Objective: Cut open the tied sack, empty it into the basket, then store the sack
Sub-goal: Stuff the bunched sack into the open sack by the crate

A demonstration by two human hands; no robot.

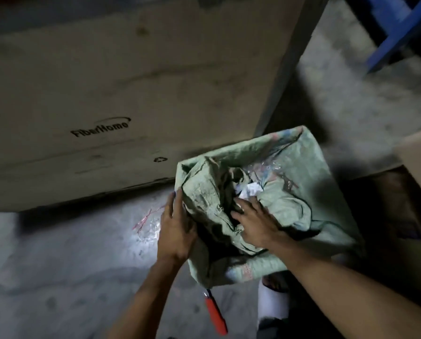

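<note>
Far left: big box stands behind, no part in this. String scrap lies on the floor just left of the hands, so the tie looks cut already.

Left hand is flat against the sack at its left edge, fingers up, wrist straight, gripping nothing I can confirm. Cutter lies on the floor below the sack.

Right hand reaches into the open mouth, fingers narrowed on crumpled fabric, white stuff showing just past the fingertips.

No basket in view.

Risks:
1. Sack is slack, held at 2 points only; tipping it could spill contents on the floor.
2. Cutter near the feet, could be stepped on.
</note>
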